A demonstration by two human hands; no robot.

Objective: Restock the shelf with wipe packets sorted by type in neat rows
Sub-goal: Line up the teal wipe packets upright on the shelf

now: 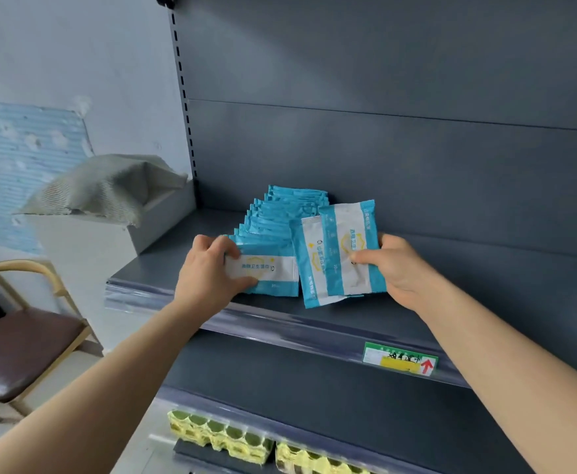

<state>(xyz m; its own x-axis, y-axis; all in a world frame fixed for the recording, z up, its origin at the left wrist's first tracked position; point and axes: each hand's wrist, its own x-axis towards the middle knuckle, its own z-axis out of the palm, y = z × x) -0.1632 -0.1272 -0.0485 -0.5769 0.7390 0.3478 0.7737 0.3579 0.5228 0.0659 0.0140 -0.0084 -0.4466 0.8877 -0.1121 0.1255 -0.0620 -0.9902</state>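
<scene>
A row of blue-and-white wipe packets [277, 217] lies overlapped on the grey shelf [485, 302], running from the front edge toward the back panel. My left hand [208, 271] grips the frontmost packet [273, 268] of that row, fingers over its left end and thumb under it. My right hand [400, 268] pinches two or three more packets [342, 254] of the same kind, held upright and fanned just right of the row. Part of the row is hidden behind the held packets.
A green price label [400, 359] with a red arrow sits on the shelf's clear front rail. Yellow-green egg-like trays [222, 436] fill the shelf below. A grey mesh bag [109, 189] lies on a box to the left, with a wooden chair [23, 336] beneath.
</scene>
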